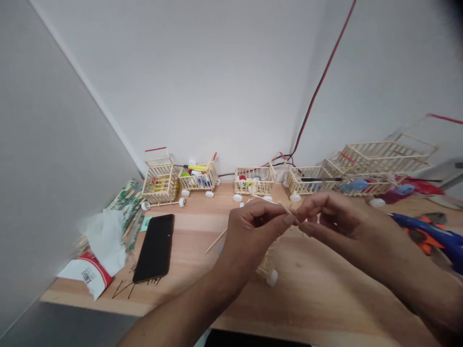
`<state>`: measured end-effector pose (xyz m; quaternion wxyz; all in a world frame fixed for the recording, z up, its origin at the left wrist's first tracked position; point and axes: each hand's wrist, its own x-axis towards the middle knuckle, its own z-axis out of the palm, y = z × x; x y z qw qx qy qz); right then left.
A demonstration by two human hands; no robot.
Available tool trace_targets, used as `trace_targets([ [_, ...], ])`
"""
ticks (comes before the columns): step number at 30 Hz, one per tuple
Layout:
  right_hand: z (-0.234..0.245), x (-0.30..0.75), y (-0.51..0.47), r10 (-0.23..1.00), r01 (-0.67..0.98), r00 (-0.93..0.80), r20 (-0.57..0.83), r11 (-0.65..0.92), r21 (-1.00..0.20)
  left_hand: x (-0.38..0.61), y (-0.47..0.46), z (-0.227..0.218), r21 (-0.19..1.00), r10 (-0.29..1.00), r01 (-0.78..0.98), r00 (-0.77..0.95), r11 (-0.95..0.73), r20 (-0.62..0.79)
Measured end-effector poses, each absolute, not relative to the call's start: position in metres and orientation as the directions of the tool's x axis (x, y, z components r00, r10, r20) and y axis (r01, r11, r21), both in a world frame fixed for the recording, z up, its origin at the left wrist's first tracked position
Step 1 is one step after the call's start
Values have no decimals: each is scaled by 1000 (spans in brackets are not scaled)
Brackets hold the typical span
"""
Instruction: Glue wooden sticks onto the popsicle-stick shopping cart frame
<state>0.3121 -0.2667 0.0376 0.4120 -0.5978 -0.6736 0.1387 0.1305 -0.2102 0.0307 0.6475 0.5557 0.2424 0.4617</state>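
Observation:
My left hand (257, 230) and my right hand (334, 218) meet over the middle of the wooden table (318, 289). Both pinch a thin wooden stick (286, 208) between thumb and fingers. Right below them stands a small stick-built cart (268, 265) with a white wheel, mostly hidden by my left hand. A loose stick (216, 241) lies on the table just left of my left hand.
Several finished stick carts (161, 182) stand along the wall, some holding coloured bits. A black phone (155, 247) lies at the left beside crumpled tissue (104, 236) and a pack. A blue and orange glue gun (430, 234) is at the right. Red cable (318, 89) runs up the wall.

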Motion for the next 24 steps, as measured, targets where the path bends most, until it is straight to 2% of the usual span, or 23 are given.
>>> trace_targets([
  [3, 40, 305, -254, 928, 713, 33, 370, 237, -660, 128, -206, 29, 948, 872, -315, 447, -55, 199],
  [5, 47, 310, -249, 920, 781, 38, 389, 216, -586, 124, -197, 27, 955, 883, -285, 422, -87, 206],
  [9, 68, 320, -234, 855, 926, -29, 517, 218, -309, 115, -166, 20, 939, 921, -163, 203, -303, 332],
  [14, 79, 321, -213, 836, 968, -192, 513, 249, -44, 111, -136, 8, 941, 913, -71, 228, -330, 337],
  [18, 76, 316, -205, 853, 968, -238, 465, 250, 36, 113, -134, 3, 932, 902, -64, 237, -357, 362],
  [24, 72, 308, -199, 846, 963, -254, 468, 266, 41, 117, -134, 2, 930, 891, -99, 264, -355, 369],
])
